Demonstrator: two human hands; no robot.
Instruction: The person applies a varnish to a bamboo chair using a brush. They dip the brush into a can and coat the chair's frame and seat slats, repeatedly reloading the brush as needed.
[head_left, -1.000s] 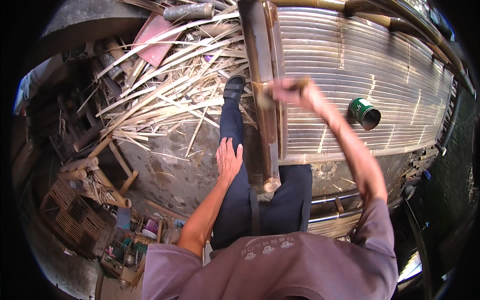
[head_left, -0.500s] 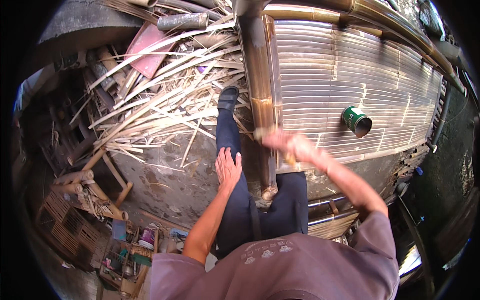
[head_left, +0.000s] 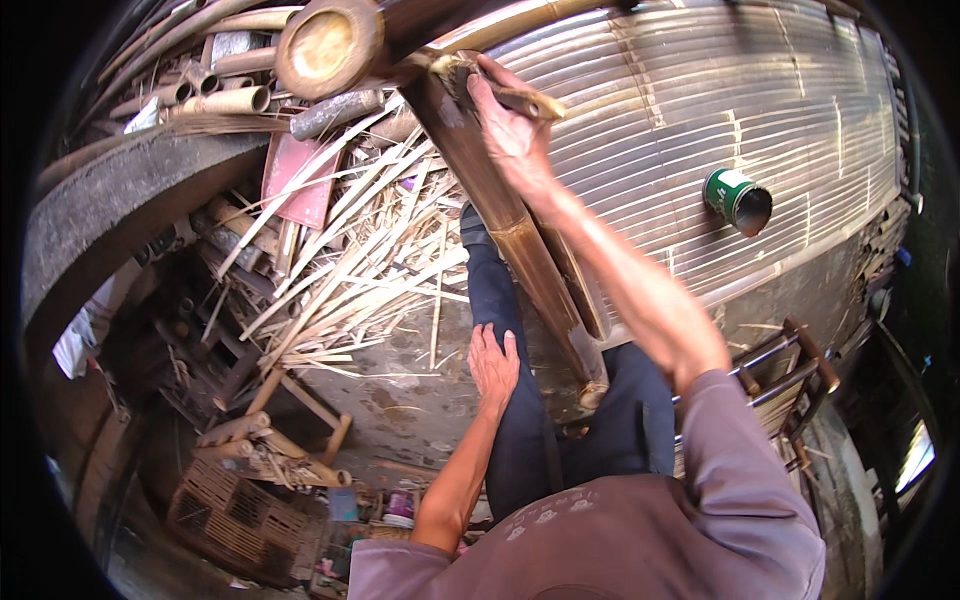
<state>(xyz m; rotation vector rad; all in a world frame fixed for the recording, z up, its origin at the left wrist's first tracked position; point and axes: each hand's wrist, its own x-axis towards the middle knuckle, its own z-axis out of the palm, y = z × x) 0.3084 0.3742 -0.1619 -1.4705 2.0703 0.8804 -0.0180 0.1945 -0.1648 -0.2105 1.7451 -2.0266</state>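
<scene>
My right hand (head_left: pixel 515 130) is closed around a paintbrush (head_left: pixel 540 104) with a wooden handle. Its pale bristles press on the far end of a thick brown bamboo pole (head_left: pixel 475 165), near a joint with another piece. The pole has a glossy, wet-looking surface. My left hand (head_left: pixel 494 365) lies flat on my left leg with its fingers spread, holding nothing. To the right of my right forearm, a green can (head_left: pixel 728 190) sits open on a bamboo slat panel (head_left: pixel 680 120); its contents are too dark to make out.
Long split bamboo strips (head_left: pixel 350 250) lie heaped on the floor at left, beside a red dustpan-like piece (head_left: pixel 300 185). Cut bamboo tubes (head_left: pixel 235 102) are stacked at the far left. A small bamboo frame (head_left: pixel 790 370) stands at right, a slatted crate (head_left: pixel 235 520) at lower left.
My right hand has moved forward along the pole with the brush, from its middle to its far end. The view has shifted; my left hand still rests on my leg.
</scene>
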